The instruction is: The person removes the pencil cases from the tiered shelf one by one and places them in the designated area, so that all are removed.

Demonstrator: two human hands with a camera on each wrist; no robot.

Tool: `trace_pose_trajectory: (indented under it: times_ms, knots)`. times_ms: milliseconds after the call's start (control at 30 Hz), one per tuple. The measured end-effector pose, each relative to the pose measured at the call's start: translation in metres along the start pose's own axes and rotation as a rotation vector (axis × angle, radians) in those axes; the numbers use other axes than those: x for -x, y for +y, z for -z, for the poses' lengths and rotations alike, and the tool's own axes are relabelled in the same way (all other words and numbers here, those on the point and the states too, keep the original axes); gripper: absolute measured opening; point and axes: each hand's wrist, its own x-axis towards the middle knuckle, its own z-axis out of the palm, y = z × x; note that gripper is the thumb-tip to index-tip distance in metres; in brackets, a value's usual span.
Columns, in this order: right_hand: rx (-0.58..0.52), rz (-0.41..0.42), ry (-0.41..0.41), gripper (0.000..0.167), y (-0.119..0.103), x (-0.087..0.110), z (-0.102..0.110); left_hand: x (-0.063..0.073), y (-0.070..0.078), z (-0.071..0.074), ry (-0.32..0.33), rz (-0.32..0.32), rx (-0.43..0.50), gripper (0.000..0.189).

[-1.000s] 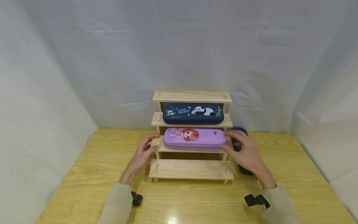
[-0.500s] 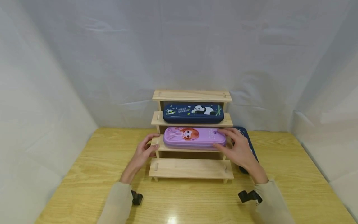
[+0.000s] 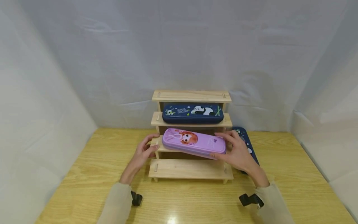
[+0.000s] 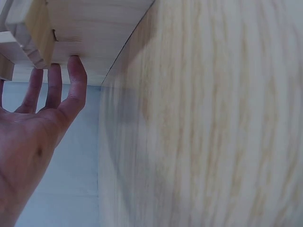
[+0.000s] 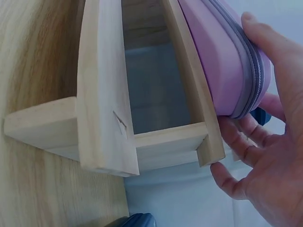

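Note:
A purple pencil case [image 3: 202, 143] with a red-haired girl on its lid sits askew on a stepped wooden shelf rack [image 3: 191, 169], its right end turned toward the front. My right hand [image 3: 239, 152] grips that right end, thumb in front and fingers behind. In the right wrist view, the zipper [image 5: 258, 71] runs beside the thumb, and a fingertip lies close to the end of the wooden board. At the rack's left end my left hand [image 3: 144, 151] holds the same board level between thumb and fingers. The left wrist view has its fingertips [image 4: 75, 64] against the wood.
On the level above lies a dark blue panda pencil case [image 3: 184, 115]. Another dark blue case [image 3: 244, 140] rests on the wooden table [image 3: 95, 174] just right of the rack, partly behind my right hand. A pale sheet [image 3: 195, 46] hangs behind and along both sides.
My right hand has moved left over the purple pencil case's end and taken hold of it. That end has swung forward, so the case now sits at an angle. My left hand has stayed put.

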Motion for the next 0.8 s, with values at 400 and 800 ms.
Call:
trace_pose_trajectory:
  times_ms: [400,800]
  knots:
    - [0.015,-0.022,-0.110,0.087,-0.002,0.000,-0.010,0.000,0.000,0.000,0.009,0.000,-0.004,0.044]
    - [-0.051,-0.056,-0.069,0.079,-0.001,0.003,-0.015,0.001,0.001,-0.001,0.015,0.002,0.000,0.044]
